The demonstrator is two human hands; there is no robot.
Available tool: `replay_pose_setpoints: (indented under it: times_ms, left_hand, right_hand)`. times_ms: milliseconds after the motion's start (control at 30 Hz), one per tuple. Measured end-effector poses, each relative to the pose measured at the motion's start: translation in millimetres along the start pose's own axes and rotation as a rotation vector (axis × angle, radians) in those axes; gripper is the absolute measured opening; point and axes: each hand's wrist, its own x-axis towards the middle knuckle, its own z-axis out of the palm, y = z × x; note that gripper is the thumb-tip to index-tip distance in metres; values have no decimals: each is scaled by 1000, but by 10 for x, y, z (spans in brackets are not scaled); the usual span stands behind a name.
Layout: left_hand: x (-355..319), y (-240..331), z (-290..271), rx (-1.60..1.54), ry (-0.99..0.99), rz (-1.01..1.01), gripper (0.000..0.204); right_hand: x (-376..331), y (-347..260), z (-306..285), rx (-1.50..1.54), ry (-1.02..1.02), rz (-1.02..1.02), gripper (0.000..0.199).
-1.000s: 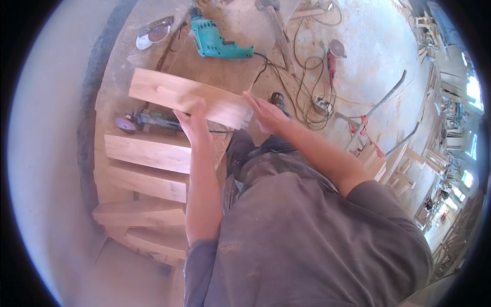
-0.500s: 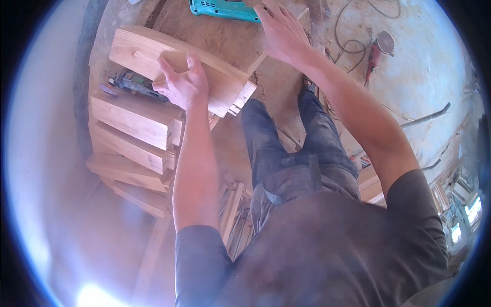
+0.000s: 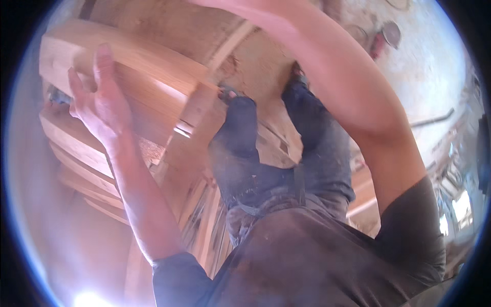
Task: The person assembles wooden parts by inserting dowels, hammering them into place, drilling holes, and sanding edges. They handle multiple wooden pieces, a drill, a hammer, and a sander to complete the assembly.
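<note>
A thick, pale wooden beam lies at the upper left, with a stepped cut at its right end. My left hand rests against its near side, thumb and fingers spread apart and not wrapped round it. My right arm reaches up past the far end of the beam. Only the edge of my right hand shows at the top border, blurred, so its fingers and anything in them are hidden.
More wooden beams lie side by side nearer me on the left. Part of a dark tool shows between beams. A red disc grinder lies on the floor at the upper right. Long wood strips stand beside my legs.
The view has shifted closer, and the beam and my left hand appear further left. My right hand has gone up out of the picture, and the teal power tool beside it no longer shows.
</note>
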Motion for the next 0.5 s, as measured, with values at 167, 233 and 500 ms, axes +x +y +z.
replay_pose_setpoints:
  times_ms: [167, 233, 500]
  left_hand:
    - [-78, -18, -5, 344, 47, 299, 90]
    - [-84, -5, 1, 155, 25, 231, 90]
    - [-190, 27, -86, 111, 104, 301, 49]
  right_hand:
    - [-158, 20, 171, 258, 257, -47, 65]
    - [-199, 0, 290, 312, 465, -49, 65]
    - [-285, -104, 427, 768, 935, -186, 58]
